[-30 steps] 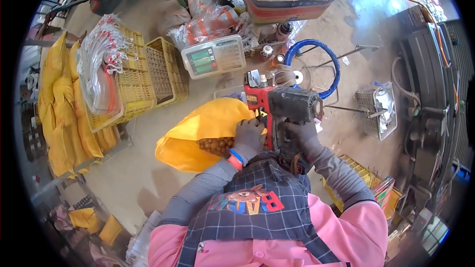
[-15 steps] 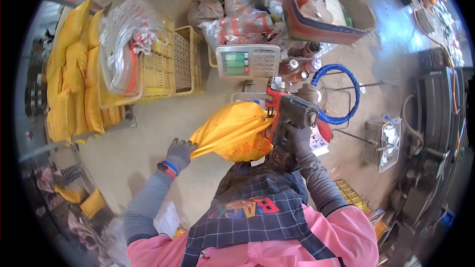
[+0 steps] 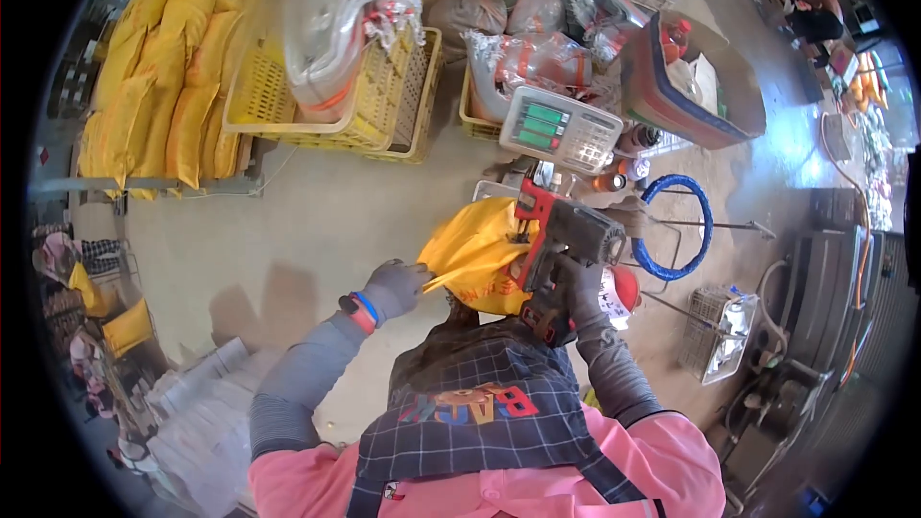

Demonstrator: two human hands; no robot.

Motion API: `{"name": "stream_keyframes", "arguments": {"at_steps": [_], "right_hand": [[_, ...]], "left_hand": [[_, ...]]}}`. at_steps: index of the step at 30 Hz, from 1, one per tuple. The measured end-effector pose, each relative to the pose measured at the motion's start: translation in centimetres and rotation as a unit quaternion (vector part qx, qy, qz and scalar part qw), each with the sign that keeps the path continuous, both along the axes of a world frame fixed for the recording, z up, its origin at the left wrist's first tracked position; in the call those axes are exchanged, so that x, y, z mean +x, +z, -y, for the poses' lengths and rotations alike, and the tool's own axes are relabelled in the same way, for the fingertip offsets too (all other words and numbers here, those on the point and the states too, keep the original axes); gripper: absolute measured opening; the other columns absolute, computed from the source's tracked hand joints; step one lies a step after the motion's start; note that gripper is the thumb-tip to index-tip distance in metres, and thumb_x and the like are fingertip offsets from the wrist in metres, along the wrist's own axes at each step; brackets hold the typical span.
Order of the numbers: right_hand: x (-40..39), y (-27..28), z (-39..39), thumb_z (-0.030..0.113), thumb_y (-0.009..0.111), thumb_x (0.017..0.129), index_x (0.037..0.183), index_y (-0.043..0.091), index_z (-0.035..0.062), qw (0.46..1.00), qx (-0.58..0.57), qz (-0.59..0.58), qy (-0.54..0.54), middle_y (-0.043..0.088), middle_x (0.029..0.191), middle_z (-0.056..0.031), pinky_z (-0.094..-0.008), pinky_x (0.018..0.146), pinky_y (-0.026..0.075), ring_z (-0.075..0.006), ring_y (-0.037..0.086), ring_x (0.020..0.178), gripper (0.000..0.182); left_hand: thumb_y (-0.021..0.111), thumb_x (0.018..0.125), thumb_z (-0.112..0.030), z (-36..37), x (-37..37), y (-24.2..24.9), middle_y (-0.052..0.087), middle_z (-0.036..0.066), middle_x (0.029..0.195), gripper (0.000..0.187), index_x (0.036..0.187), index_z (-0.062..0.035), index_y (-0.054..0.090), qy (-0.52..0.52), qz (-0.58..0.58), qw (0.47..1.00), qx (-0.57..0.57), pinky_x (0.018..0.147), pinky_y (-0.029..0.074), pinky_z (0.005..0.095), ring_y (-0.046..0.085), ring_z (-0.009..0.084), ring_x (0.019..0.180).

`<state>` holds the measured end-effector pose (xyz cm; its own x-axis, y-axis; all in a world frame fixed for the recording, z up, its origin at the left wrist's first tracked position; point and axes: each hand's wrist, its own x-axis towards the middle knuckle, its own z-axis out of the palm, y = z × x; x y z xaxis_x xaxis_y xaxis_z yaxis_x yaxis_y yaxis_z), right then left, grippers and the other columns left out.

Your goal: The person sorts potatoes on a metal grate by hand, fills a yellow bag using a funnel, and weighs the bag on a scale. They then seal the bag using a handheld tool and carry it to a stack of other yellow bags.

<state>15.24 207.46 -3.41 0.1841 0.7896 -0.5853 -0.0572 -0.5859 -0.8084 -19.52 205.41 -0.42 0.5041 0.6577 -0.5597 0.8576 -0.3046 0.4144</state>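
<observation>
A yellow bag point(image 3: 480, 254) with red lettering hangs in front of my apron. My gloved left hand point(image 3: 395, 290) pinches its gathered left edge. My gloved right hand point(image 3: 576, 290) is wrapped round the handle of a red and black power tool point(image 3: 566, 230), whose red head lies against the bag's right side. Part of the bag is hidden behind the tool. Just beyond stands a digital scale point(image 3: 560, 129) with a green display.
Yellow crates point(image 3: 259, 86) with clear bags stand at the upper left, beside stacked yellow sacks point(image 3: 158, 67). At the upper right is an open cardboard box point(image 3: 662, 86). A blue ring point(image 3: 708, 230) on a metal frame and a wire basket point(image 3: 705, 326) stand to the right.
The view has turned, so the crates and scale sit further right. My left hand has come closer to the tool, and the bag looks narrower and more bunched. My right hand still grips the tool.
</observation>
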Motion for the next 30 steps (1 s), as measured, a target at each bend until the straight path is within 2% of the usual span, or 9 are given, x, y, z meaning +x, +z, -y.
{"name": "stream_keyframes", "arguments": {"at_steps": [2,4,7,13,19,21,25,28,30], "right_hand": [[-2.3,1.3,0.3,0.009,0.07,0.074,0.082,0.062,0.0015,0.998,0.032,-0.006,-0.046,0.06,0.065,-0.0051,-0.0289,0.044,0.042,-0.0149,0.055,0.049,0.014],[-3.6,1.7,0.8,0.006,0.071,0.073,0.079,0.063,0.0004,0.999,0.013,-0.014,-0.04,0.06,0.065,-0.0052,-0.0285,0.045,0.041,-0.0146,0.055,0.05,0.012],[-5.1,1.9,1.7,0.006,0.07,0.073,0.08,0.063,-0.0002,0.999,-0.011,-0.016,-0.026,0.06,0.065,-0.0057,-0.029,0.047,0.043,-0.0152,0.056,0.052,0.011],[-8.2,3.2,3.7,0.006,0.067,0.076,0.086,0.061,0.0004,0.999,0.027,-0.02,-0.01,0.06,0.069,-0.0056,-0.0297,0.049,0.046,-0.0168,0.059,0.055,0.013],[-11.1,4.4,5.7,0.006,0.067,0.078,0.092,0.062,0.0006,0.998,0.035,-0.047,-0.024,0.061,0.077,-0.005,-0.0301,0.055,0.05,-0.0174,0.061,0.061,0.016],[-11.8,4.9,5.7,0.006,0.067,0.078,0.093,0.062,0.0005,0.998,0.022,-0.063,-0.016,0.062,0.078,-0.0051,-0.0304,0.056,0.05,-0.0175,0.061,0.062,0.017],[-12.4,4.3,5.7,0.003,0.069,0.076,0.097,0.062,0.0016,0.993,-0.014,-0.116,0.032,0.063,0.083,-0.0048,-0.0304,0.058,0.051,-0.0171,0.062,0.067,0.022],[-12.9,3.8,5.6,0.001,0.071,0.075,0.099,0.063,0.0015,0.983,-0.034,-0.174,0.051,0.064,0.085,-0.0053,-0.0302,0.06,0.052,-0.0175,0.063,0.069,0.025],[-13.6,4.4,5.1,0.001,0.071,0.075,0.097,0.063,0.0005,0.976,-0.04,-0.209,0.057,0.064,0.084,-0.0062,-0.0303,0.06,0.052,-0.018,0.063,0.067,0.023]], "left_hand": [[0.052,0.086,-0.021,0.0,-0.1,0.0,0.063,0.007,0.112,0.033,0.115,-0.0095,0.062,0.005,0.011,1.0,-0.01,0.09,0.046,0.0405,0.061,0.0298,0.097],[0.053,0.087,-0.023,0.4,-0.5,0.0,0.064,0.008,0.112,0.033,0.115,-0.0085,0.062,0.007,0.024,0.999,-0.02,0.089,0.046,0.0405,0.061,0.0303,0.097],[0.054,0.088,-0.029,1.4,-1.2,-0.2,0.063,0.01,0.114,0.038,0.119,-0.0077,0.06,0.045,0.121,0.992,0.002,0.09,0.046,0.0407,0.061,0.0309,0.098],[0.062,0.085,-0.026,3.9,-2.2,-2.5,0.062,0.015,0.118,0.046,0.127,-0.0088,0.055,0.067,0.246,0.957,0.139,0.094,0.045,0.0409,0.061,0.0311,0.104],[0.066,0.08,-0.018,6.4,-1.5,-5.6,0.064,0.01,0.116,0.033,0.112,-0.0122,0.066,0.182,0.294,0.93,0.124,0.089,0.047,0.0404,0.06,0.0279,0.104],[0.068,0.077,-0.018,6.8,-0.8,-5.5,0.066,0.006,0.107,0.024,0.1,-0.0142,0.071,0.256,0.275,0.91,0.173,0.085,0.047,0.0397,0.06,0.0277,0.101],[0.07,0.075,-0.018,7.3,-0.6,-2.4,0.066,0.005,0.097,0.022,0.097,-0.0158,0.071,0.293,0.216,0.892,0.269,0.081,0.047,0.039,0.06,0.0291,0.096],[0.071,0.075,-0.019,8.0,-1.2,-1.6,0.062,0.008,0.098,0.025,0.1,-0.0131,0.07,0.343,0.228,0.858,0.306,0.085,0.046,0.0391,0.059,0.0298,0.093],[0.068,0.079,-0.017,9.1,-1.4,-2.1,0.06,0.011,0.108,0.035,0.112,-0.0095,0.067,0.488,0.186,0.749,0.408,0.085,0.046,0.0412,0.056,0.028,0.1]]}}
